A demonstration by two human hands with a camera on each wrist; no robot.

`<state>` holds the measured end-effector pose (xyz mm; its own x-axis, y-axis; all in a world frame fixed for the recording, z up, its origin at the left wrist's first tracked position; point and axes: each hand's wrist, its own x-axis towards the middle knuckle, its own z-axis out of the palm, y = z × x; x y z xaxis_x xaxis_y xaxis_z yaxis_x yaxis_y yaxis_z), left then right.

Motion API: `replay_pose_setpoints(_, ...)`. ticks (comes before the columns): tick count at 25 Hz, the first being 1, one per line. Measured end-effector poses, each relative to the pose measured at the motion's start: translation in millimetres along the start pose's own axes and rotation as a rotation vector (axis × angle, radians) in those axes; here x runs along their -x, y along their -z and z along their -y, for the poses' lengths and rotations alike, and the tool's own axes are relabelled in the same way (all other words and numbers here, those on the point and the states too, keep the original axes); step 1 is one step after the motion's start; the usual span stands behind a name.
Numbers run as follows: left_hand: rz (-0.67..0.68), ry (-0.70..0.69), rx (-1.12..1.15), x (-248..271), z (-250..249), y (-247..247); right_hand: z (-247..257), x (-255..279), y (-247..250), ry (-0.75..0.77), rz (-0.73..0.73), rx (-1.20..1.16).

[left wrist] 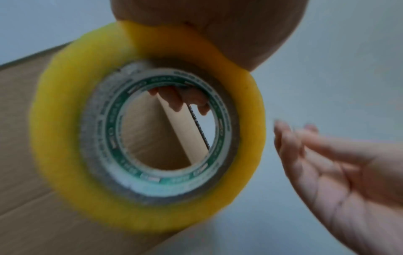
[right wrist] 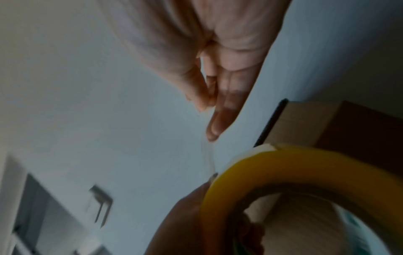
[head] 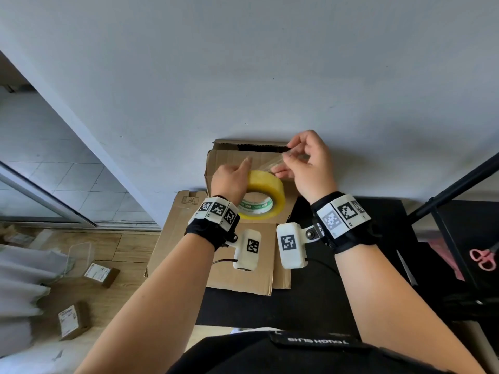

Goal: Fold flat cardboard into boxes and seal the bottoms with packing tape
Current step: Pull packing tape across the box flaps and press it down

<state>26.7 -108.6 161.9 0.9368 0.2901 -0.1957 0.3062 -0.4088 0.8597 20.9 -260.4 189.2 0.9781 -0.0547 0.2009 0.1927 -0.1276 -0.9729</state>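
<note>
My left hand (head: pixel 232 176) grips a yellow roll of packing tape (head: pixel 263 194) with a green-and-white core, thumb on its outer face and fingers through the core (left wrist: pixel 174 98). My right hand (head: pixel 305 163) pinches the free end of a clear tape strip (head: pixel 272 163) pulled off the roll; the pinch (right wrist: pixel 205 101) and the thin strip (right wrist: pixel 209 155) show in the right wrist view. Behind the roll stands a brown cardboard box (head: pixel 229 157) against the wall, its flaps partly folded. Flat cardboard sheets (head: pixel 175 238) lie under my wrists.
A white wall (head: pixel 243 63) rises right behind the box. The cardboard rests on a black table (head: pixel 310 300). Pink scissors (head: pixel 483 259) lie on a black rack at the right. Small labelled boxes (head: pixel 73 319) and a clear tub (head: pixel 78 255) sit on the wooden floor at left.
</note>
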Motion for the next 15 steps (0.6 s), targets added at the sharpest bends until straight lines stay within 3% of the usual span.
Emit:
replay_pose_setpoints(2,-0.068,0.009,0.011,-2.2,3.8,4.7,-8.8,-1.4,15.1,-0.066,-0.169,-0.005)
replay_pose_setpoints(5,-0.127,0.131,0.085,-8.6,24.7,16.5,-13.4,-8.0,47.7,-0.128,-0.37,0.062)
replay_pose_setpoints(11,-0.043,0.146,0.117,1.6,37.8,11.7,5.3,-10.2,31.4,0.047,-0.183,0.093)
replay_pose_setpoints(15,0.106,0.144,0.343,5.0,31.2,5.2,-0.1,-5.0,14.8,0.145,0.0,0.116)
